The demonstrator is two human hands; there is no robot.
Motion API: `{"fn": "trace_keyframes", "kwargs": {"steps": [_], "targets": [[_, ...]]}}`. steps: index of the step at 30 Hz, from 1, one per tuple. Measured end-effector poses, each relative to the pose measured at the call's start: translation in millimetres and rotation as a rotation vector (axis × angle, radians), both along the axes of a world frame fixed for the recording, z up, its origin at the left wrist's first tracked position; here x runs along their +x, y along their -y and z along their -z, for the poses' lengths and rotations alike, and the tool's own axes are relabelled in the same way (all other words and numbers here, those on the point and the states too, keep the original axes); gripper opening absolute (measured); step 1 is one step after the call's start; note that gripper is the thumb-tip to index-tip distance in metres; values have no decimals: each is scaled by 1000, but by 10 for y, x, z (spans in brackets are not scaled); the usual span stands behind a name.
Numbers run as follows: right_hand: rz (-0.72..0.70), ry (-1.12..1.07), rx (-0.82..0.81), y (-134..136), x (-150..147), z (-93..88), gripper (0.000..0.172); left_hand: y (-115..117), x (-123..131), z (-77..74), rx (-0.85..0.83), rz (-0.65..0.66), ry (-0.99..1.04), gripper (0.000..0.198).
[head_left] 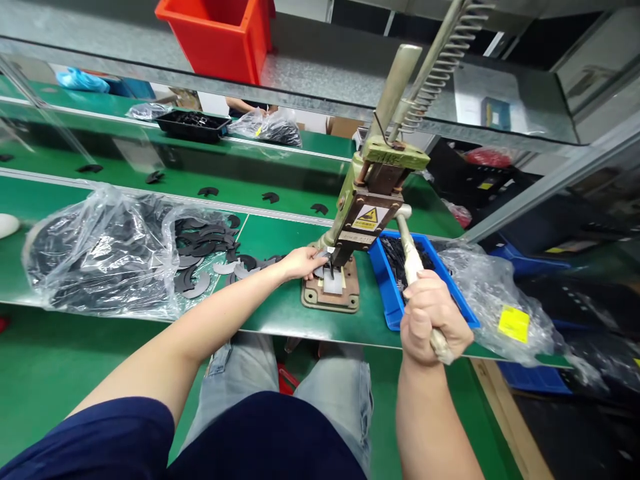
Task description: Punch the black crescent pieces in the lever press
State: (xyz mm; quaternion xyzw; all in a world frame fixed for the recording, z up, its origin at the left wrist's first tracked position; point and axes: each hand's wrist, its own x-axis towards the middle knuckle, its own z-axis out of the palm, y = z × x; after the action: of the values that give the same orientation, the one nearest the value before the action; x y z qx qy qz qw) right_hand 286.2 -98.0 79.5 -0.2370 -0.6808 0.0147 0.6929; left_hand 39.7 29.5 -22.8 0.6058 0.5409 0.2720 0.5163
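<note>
A green hand press with a warning label stands on the bench. My right hand is wrapped round its pale, tape-covered lever. At the base plate, my left hand pinches a dark curved plastic piece under the ram; my fingers partly hide it. To the left, loose black and grey curved pieces spill beside a clear plastic bag full of dark parts. Right of the press sits a blue bin holding small black parts.
A red bin rests on the metal shelf overhead. Several dark pieces lie spaced along the green strip behind the bench. A clear bag with a yellow label is at the right. Across the way, a person's arm shows.
</note>
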Motion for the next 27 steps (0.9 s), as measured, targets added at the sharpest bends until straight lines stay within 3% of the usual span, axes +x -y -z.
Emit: {"fn": "trace_keyframes", "kwargs": {"steps": [11, 18, 27], "targets": [[22, 10, -9, 2, -1, -8, 34, 51, 64, -70, -114, -50, 28, 28], [14, 53, -5, 9, 33, -23, 31, -18, 7, -138, -98, 31, -36, 25], [-20, -18, 33, -19, -40, -30, 35, 74, 75, -137, -253, -81, 60, 31]]}}
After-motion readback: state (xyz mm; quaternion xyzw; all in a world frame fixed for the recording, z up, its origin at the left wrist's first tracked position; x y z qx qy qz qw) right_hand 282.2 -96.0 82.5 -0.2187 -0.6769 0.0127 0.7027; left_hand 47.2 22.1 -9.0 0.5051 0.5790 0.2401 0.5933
